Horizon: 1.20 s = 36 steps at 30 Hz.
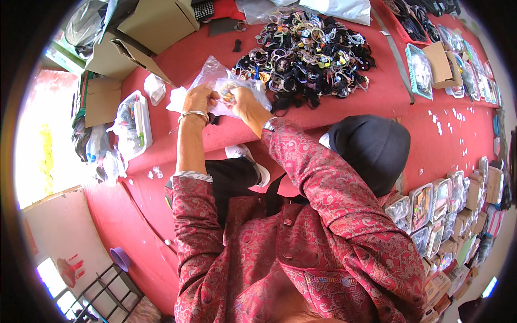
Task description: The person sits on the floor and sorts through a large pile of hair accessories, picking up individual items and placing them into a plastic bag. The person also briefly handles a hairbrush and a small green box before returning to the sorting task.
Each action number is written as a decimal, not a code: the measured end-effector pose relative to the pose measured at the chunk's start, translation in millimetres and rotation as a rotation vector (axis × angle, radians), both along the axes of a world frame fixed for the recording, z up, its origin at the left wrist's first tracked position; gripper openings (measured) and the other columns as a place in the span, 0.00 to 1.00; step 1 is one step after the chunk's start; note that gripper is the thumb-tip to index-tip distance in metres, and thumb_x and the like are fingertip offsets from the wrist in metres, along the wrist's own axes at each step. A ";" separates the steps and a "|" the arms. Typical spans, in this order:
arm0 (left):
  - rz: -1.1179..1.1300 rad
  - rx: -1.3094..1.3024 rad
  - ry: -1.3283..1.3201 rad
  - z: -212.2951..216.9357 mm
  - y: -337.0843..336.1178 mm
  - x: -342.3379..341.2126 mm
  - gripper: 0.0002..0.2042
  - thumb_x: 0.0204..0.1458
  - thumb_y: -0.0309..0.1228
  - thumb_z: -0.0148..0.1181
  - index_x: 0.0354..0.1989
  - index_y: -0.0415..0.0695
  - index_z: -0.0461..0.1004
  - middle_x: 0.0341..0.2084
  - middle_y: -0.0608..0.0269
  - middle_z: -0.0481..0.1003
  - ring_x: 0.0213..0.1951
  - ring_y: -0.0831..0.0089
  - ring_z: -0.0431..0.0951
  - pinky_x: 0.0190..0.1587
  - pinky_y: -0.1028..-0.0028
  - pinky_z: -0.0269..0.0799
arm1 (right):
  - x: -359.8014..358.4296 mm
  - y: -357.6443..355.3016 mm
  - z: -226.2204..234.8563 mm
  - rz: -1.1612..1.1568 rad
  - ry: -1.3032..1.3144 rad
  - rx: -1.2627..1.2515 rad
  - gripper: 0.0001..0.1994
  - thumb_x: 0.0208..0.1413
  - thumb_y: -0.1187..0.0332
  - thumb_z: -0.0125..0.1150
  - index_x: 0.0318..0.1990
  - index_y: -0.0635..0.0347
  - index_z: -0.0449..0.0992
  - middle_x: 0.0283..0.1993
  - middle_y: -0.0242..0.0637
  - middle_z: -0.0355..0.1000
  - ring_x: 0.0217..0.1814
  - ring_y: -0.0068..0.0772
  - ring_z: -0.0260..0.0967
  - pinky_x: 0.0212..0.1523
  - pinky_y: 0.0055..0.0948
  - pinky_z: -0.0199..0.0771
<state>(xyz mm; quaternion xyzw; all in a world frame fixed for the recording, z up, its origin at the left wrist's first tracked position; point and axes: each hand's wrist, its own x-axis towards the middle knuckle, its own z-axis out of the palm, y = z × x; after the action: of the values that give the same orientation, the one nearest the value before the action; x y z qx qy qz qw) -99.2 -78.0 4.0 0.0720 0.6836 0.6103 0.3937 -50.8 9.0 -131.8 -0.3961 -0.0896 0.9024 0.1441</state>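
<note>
My left hand (198,102), with a bangle at its wrist, is closed on the edge of a clear plastic bag (211,69). Beside it, my right hand (243,101) is closed around a small bunch of hair ties (228,93) at the bag. Its fingers partly hide the bunch, so I cannot tell how far inside the plastic it lies. Just beyond my hands, to the right, spreads a large pile of hair ties (312,59), mostly black with coloured and beaded ones mixed in, on a red-covered surface (177,51).
Open cardboard boxes (159,24) stand at the far left, near a white tray (141,116) of packed goods. A crumpled plastic bag (155,89) lies closer in. Baskets (419,70) and packed trays (421,204) line the right. A black cap-like shape (370,153) sits beside my right arm.
</note>
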 end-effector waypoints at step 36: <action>-0.069 -0.284 0.512 -3.4 28.6 -21.3 0.16 0.44 0.18 0.46 0.43 0.36 0.71 0.31 0.58 0.76 0.29 0.76 0.73 0.34 0.79 0.69 | 97.7 76.0 98.7 1.244 -0.240 2.141 0.09 0.42 0.71 0.48 0.28 0.61 0.76 0.32 0.47 0.73 0.36 0.49 0.71 0.35 0.41 0.69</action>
<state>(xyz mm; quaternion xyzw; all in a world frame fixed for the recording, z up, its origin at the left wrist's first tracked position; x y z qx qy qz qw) -120.5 -49.4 0.6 0.1908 0.8364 0.4569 0.2350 46.9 85.0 -33.1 -0.0498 -0.9650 0.2487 -0.0664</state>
